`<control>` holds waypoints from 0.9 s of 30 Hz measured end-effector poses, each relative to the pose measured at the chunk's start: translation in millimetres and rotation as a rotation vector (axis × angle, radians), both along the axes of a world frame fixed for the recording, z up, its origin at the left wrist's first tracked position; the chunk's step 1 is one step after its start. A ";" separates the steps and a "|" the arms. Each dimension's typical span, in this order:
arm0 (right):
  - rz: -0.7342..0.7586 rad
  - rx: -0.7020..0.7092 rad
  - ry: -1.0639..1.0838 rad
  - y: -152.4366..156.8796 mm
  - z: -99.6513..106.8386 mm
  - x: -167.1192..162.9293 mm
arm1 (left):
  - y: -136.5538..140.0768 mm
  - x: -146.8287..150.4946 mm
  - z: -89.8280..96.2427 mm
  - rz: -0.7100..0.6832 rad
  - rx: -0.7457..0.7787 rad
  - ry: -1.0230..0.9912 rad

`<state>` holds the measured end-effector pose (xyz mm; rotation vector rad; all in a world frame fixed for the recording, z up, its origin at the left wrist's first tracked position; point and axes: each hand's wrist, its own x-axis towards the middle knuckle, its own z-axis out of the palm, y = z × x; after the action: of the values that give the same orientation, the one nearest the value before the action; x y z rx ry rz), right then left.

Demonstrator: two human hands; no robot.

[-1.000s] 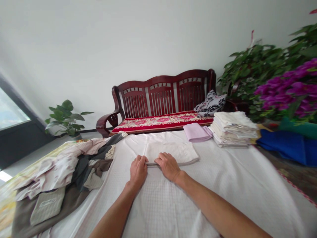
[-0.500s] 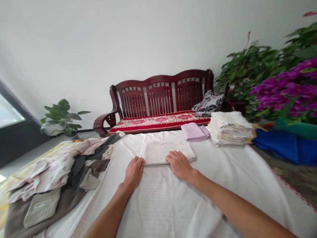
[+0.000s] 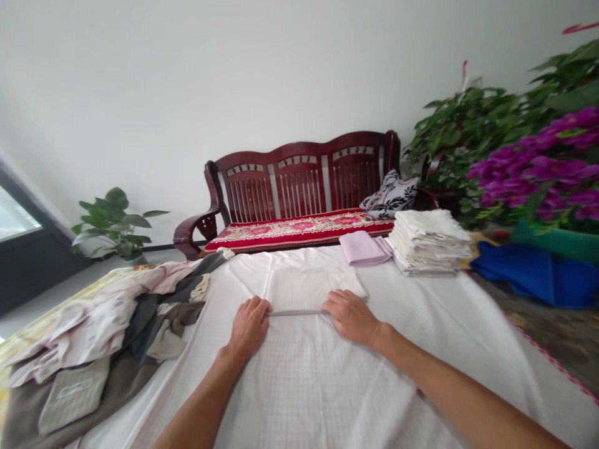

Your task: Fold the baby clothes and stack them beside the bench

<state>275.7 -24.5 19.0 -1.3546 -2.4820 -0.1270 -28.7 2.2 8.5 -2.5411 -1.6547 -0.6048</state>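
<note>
Centrally in the head view, a folded white cloth (image 3: 306,290) lies long axis left to right, its near edge gripped by the left hand (image 3: 250,321) and right hand (image 3: 350,315). Below, white sheet (image 3: 290,386) stretches toward the frame's bottom edge.

A patterned cushion (image 3: 394,198) rests on the dark wooden bench (image 3: 299,148).

Counter (image 3: 458,349) is pretty much all covered by a white sheet (image 3: 290,380) with a faint check, and a folded off-white cloth (image 3: 309,288) lies flat on it. Left of that cloth: messy clothes heap (image 3: 84,333), pinks, greys, browns. Behind it to the right: folded lavender cloth (image 3: 365,249), then a neat whitish stack (image 3: 429,243) further right.
</note>
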 end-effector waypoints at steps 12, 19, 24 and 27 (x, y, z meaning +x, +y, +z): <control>-0.281 0.044 -0.040 43.4 15.2 -4.3 | 52.7 71.5 7.0 -0.203 0.013 -0.076; -0.350 -0.009 -0.045 38.3 -13.1 22.3 | 57.4 67.7 -20.0 -0.115 -0.036 0.164; -0.349 -0.032 -0.036 37.7 -14.5 25.5 | 57.9 62.7 -16.3 -0.058 -0.104 0.235; -0.356 -0.119 -0.012 38.6 -4.1 25.8 | 63.9 56.5 -14.3 -0.048 -0.172 0.038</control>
<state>301.4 14.1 14.9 -1.8412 -2.2644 -0.0662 27.9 66.1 -5.8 -2.6988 -1.7075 -0.4312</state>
